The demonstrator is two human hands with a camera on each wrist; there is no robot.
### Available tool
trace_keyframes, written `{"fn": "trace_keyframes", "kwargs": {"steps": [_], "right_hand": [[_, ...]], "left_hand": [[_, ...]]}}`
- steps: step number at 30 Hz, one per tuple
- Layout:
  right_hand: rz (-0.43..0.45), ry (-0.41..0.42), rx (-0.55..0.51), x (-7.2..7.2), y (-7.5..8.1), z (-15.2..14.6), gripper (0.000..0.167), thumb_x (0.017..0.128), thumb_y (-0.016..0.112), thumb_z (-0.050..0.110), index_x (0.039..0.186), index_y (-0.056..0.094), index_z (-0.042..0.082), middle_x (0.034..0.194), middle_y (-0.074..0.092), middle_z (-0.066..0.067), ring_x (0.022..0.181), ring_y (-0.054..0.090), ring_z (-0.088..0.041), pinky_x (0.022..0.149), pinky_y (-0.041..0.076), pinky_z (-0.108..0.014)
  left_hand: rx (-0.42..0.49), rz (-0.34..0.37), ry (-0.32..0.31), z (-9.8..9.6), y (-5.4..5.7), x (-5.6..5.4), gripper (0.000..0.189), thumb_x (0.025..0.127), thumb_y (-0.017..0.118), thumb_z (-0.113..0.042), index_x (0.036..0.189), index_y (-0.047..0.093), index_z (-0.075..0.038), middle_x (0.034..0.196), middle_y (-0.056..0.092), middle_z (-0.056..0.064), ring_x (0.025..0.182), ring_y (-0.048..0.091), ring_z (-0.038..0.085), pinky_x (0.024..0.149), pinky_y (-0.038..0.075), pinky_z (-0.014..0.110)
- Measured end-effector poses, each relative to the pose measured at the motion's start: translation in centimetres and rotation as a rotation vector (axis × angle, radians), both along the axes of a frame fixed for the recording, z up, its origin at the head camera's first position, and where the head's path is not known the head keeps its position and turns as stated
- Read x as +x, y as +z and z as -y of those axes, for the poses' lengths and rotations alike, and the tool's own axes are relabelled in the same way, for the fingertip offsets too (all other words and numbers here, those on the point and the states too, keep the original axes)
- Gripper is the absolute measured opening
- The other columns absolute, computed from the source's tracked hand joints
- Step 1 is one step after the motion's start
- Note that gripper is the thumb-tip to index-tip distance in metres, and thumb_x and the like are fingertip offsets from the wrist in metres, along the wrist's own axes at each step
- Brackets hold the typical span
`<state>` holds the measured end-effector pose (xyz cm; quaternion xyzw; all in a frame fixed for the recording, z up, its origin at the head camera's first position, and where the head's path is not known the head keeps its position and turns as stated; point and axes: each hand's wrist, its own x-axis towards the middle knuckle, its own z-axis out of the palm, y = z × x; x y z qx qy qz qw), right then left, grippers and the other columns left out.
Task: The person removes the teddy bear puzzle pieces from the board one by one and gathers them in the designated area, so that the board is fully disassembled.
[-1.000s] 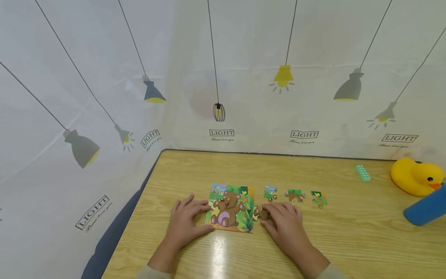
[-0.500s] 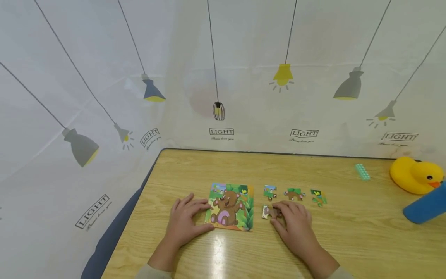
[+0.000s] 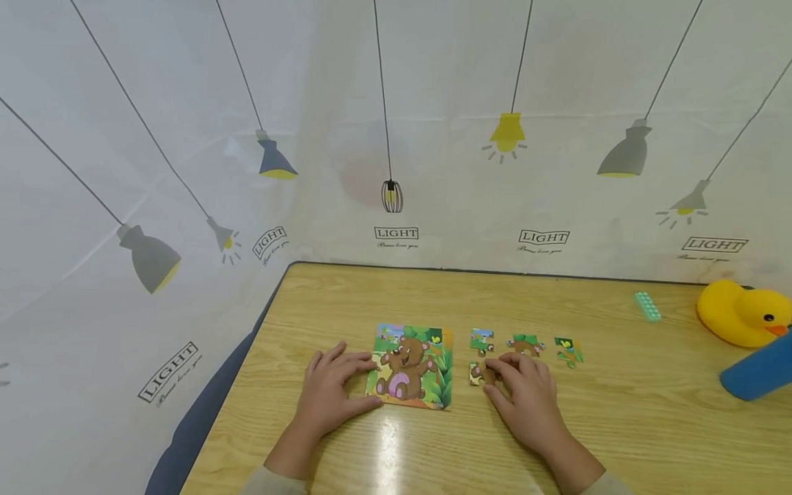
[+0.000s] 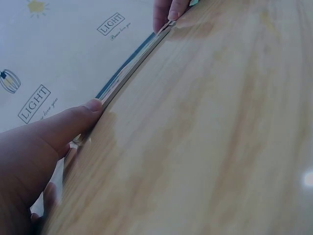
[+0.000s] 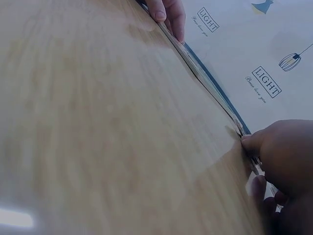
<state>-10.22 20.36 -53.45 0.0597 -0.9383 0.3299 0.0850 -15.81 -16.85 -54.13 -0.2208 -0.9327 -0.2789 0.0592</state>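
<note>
In the head view, a square picture board (image 3: 408,368) with a brown bear lies flat on the wooden table. My left hand (image 3: 331,388) is spread at its left side, thumb and fingertips touching the edge. To the board's right, my right hand (image 3: 526,402) pinches a brown and pale yellow jigsaw piece (image 3: 477,373), partly covered by the fingers. Three loose jigsaw pieces lie in a row behind it: one with blue sky (image 3: 482,339), one brown and green (image 3: 526,345), one with a yellow bird (image 3: 568,350). Both wrist views look low along the tabletop, with hands (image 4: 44,142) (image 5: 288,161) at the far edge.
At the right stand a yellow toy duck (image 3: 733,313) and a blue cylinder (image 3: 755,371). A mint-green studded brick (image 3: 647,306) lies near the table's back edge. A white wall covering (image 3: 445,172) printed with lamps rises behind the table (image 3: 346,292).
From beside the board's right edge, my right hand has drawn its jigsaw piece a short way to the right. The left hand has stayed at the board.
</note>
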Motion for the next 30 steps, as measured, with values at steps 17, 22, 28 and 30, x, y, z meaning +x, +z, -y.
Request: {"fn": "trace_keyframes", "kwargs": {"steps": [17,22,28,30], "right_hand": [[-0.005,-0.028,0.000,-0.09,-0.12,0.25,0.044,0.096,0.082,0.022,0.137,0.073,0.010,0.135,0.062,-0.013,0.129,0.043,-0.043,0.101,0.032,-0.066],[-0.003,-0.035,0.006,-0.17,-0.19,0.27,0.051,0.095,0.083,0.023,0.142,0.068,0.011,0.134,0.062,-0.015,0.129,0.044,-0.045,0.102,0.032,-0.069],[-0.005,-0.046,0.020,-0.24,-0.37,0.19,0.055,0.094,0.083,0.024,0.144,0.065,0.010,0.134,0.063,-0.016,0.128,0.046,-0.045,0.102,0.033,-0.071],[-0.013,-0.052,0.026,-0.29,-0.48,0.11,0.055,0.094,0.084,0.023,0.144,0.065,0.010,0.134,0.063,-0.015,0.127,0.047,-0.045,0.102,0.034,-0.071]], "left_hand": [[0.017,-0.004,0.007,0.04,-0.15,0.15,0.060,0.074,0.091,-0.063,0.123,0.079,-0.030,0.141,0.069,-0.010,0.151,0.043,0.039,0.118,0.019,0.078],[0.019,0.010,0.007,0.05,0.12,0.19,0.060,0.073,0.092,-0.061,0.123,0.079,-0.030,0.141,0.069,-0.009,0.151,0.042,0.039,0.119,0.017,0.078],[0.024,-0.002,0.001,-0.05,0.02,0.09,0.060,0.073,0.092,-0.061,0.123,0.079,-0.030,0.141,0.069,-0.009,0.150,0.043,0.039,0.118,0.018,0.078],[0.026,-0.008,-0.001,-0.12,-0.16,0.05,0.061,0.073,0.092,-0.061,0.124,0.079,-0.030,0.141,0.069,-0.009,0.150,0.044,0.039,0.118,0.019,0.078]]}}
